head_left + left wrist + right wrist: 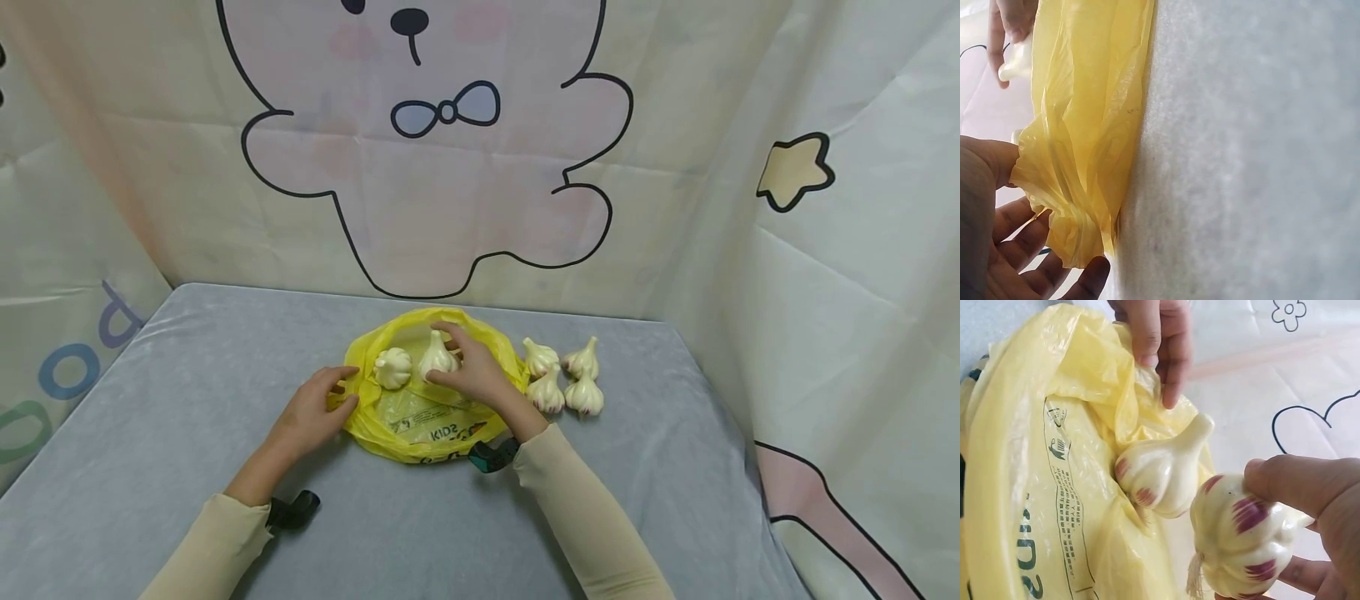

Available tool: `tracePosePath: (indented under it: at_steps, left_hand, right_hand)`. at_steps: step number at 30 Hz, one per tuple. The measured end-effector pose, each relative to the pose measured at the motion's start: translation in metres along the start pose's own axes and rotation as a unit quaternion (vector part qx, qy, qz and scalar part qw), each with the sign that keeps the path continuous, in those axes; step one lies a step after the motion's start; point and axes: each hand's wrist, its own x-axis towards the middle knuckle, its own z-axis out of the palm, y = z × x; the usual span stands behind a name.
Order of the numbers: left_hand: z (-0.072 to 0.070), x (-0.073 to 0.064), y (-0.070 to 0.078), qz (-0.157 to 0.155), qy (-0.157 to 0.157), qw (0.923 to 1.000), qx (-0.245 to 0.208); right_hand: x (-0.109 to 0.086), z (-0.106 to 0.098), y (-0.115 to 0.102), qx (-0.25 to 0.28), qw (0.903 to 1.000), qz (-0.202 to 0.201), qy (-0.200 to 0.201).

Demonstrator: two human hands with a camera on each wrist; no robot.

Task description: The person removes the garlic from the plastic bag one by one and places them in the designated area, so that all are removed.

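Observation:
A yellow plastic bag (442,452) lies spread with its mouth facing up, and printing shows on its inner side. My left hand (311,414) holds its left rim, thumb on one side of the plastic and fingers on the other. Over the mouth, my right hand (474,367) grips a garlic bulb (1241,540) between thumb and fingers; purple streaks mark its white skin. Another garlic bulb (393,368) sits inside the bag, left of the held one, its stem tilted up in the right wrist view.
Several more garlic bulbs (582,394) stand grouped just right of the bag on the grey cloth-covered table (390,533). A printed curtain (675,167) hangs along the table's back and sides.

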Motion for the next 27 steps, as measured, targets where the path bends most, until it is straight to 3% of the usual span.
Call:
tracePosePath:
  at_steps: [18, 27]
  left_hand:
    - [-0.002, 0.0, 0.001, 0.004, 0.002, 1.0, -0.003]
    - [0.0, 0.0, -0.001, 0.003, -0.001, 1.0, -0.005]
  right_hand:
    - [-0.028, -0.014, 0.004, -0.008, 0.9999, -0.007, 0.012]
    - [-0.039, -0.018, 0.015, -0.017, 0.9989, 0.001, 0.043]
